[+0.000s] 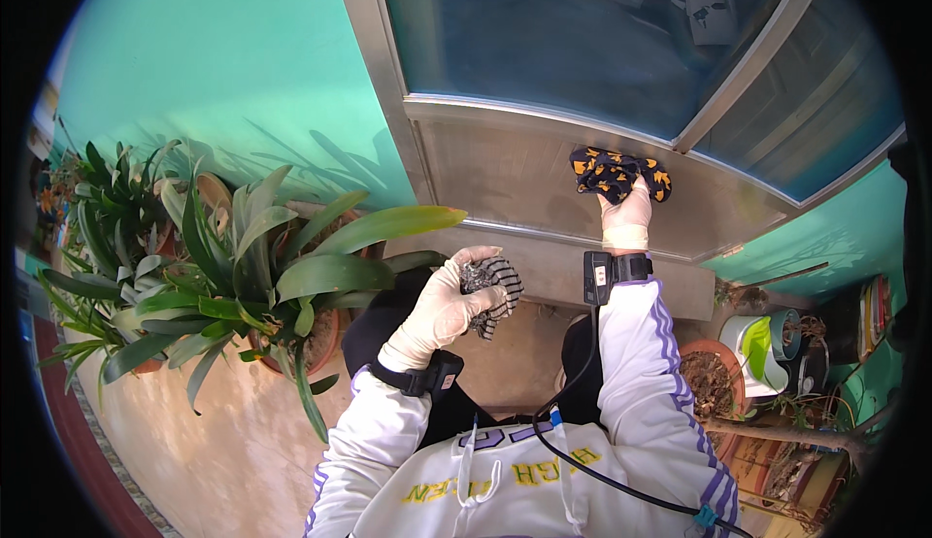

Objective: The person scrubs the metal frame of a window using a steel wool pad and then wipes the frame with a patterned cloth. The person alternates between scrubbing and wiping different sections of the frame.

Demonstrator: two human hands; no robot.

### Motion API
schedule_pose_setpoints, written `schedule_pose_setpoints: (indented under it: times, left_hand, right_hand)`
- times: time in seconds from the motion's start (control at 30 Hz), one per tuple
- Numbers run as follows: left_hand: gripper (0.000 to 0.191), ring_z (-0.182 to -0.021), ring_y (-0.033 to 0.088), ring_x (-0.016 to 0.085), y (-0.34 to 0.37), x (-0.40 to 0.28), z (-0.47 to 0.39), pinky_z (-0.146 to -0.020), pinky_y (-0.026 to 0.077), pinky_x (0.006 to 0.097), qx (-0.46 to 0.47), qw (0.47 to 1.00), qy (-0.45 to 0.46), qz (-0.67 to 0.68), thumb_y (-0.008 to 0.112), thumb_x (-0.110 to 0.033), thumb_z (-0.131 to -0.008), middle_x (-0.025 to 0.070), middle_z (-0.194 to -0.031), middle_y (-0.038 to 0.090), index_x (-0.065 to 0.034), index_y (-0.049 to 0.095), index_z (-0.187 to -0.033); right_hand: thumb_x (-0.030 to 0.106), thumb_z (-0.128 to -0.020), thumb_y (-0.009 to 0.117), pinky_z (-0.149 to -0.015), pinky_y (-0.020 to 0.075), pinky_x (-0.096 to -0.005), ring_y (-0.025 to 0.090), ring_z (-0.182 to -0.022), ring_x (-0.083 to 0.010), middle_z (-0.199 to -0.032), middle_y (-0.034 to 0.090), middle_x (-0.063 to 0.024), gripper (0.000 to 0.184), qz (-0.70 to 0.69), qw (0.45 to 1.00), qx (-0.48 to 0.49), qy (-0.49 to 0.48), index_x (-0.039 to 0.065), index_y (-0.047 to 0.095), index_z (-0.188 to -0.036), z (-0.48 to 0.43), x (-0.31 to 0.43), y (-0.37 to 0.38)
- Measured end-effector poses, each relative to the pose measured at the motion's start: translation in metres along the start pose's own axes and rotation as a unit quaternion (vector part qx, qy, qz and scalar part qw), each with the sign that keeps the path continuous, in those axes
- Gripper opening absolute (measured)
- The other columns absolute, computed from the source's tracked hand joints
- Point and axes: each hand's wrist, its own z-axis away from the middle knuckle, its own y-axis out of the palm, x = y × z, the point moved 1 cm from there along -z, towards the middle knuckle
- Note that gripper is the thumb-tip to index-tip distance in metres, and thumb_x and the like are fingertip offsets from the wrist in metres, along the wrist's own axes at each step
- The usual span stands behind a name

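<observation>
My left hand, in a pale thin glove, grips a bunched black-and-white striped cloth in front of my knees. Farther out, my gloved right hand holds a crumpled dark cloth with a yellow-orange pattern. That cloth lies against the lower metal panel of a framed glass door, just below the crossbar. Above the bar is a dark glass pane, which shows reflections. Part of the right hand's fingers is hidden by the cloth.
Broad-leaved potted plants crowd my left, some leaves reaching near my left hand. A concrete step runs below the door. At right stand a terracotta pot, a white container and a bare branch. A black cable crosses my lap.
</observation>
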Motion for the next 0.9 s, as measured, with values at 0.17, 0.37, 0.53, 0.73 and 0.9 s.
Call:
schedule_pose_setpoints:
  times: [0.17,0.37,0.53,0.73,0.9]
  left_hand:
    - [0.052,-0.095,0.067,0.014,-0.004,-0.002,0.001,-0.087,0.055,0.0299,0.010,1.000,-0.022,-0.006,0.070,0.006,-0.086,0.0047,-0.107,0.069,-0.0045,0.052,-0.134]
    - [0.050,-0.095,0.067,0.015,-0.007,-0.020,0.003,-0.086,0.056,0.0306,-0.046,0.999,-0.015,0.015,0.069,0.007,-0.086,0.0059,-0.106,0.068,-0.0042,0.054,-0.132]
    - [0.049,-0.097,0.069,0.023,-0.021,-0.081,-0.007,-0.089,0.059,0.0361,-0.103,0.978,0.140,0.117,0.064,0.010,-0.086,0.0141,-0.112,0.068,0.0020,0.053,-0.133]
    - [0.059,-0.110,0.065,0.029,-0.033,-0.155,-0.028,-0.100,0.053,0.0418,-0.123,0.927,0.328,0.134,0.064,-0.010,-0.086,0.0192,-0.121,0.064,0.0055,0.048,-0.141]
    - [0.062,-0.113,0.064,0.032,-0.035,-0.151,-0.030,-0.102,0.051,0.0455,-0.182,0.911,0.340,0.149,0.063,-0.015,-0.087,0.0207,-0.127,0.061,0.0063,0.045,-0.142]
  right_hand:
    - [0.025,-0.098,0.060,-0.094,0.0542,-0.0469,0.067,-0.109,-0.0244,-0.121,0.068,-0.0067,0.029,0.048,0.999,0.009,-0.019,0.010,0.062,-0.123,-0.024,-0.024,-0.023]
    - [0.032,-0.097,0.059,-0.095,0.0504,-0.0475,0.065,-0.112,-0.0236,-0.125,0.067,-0.0048,0.037,0.076,0.990,-0.087,0.084,0.014,0.059,-0.128,-0.065,-0.088,-0.074]
    - [0.036,-0.099,0.050,-0.100,0.0451,-0.0526,0.062,-0.118,-0.0259,-0.126,0.067,-0.0047,0.037,0.167,0.968,-0.122,0.143,0.014,0.061,-0.125,-0.083,-0.105,-0.098]
    - [0.032,-0.103,0.044,-0.095,0.0486,-0.0602,0.065,-0.114,-0.0303,-0.120,0.069,-0.0066,0.034,0.163,0.950,-0.130,0.234,0.014,0.063,-0.124,-0.089,-0.103,-0.105]
    - [0.035,-0.100,0.050,-0.095,0.0488,-0.0614,0.064,-0.112,-0.0314,-0.122,0.067,-0.0073,0.035,0.245,0.921,-0.135,0.271,0.017,0.057,-0.128,-0.090,-0.101,-0.109]
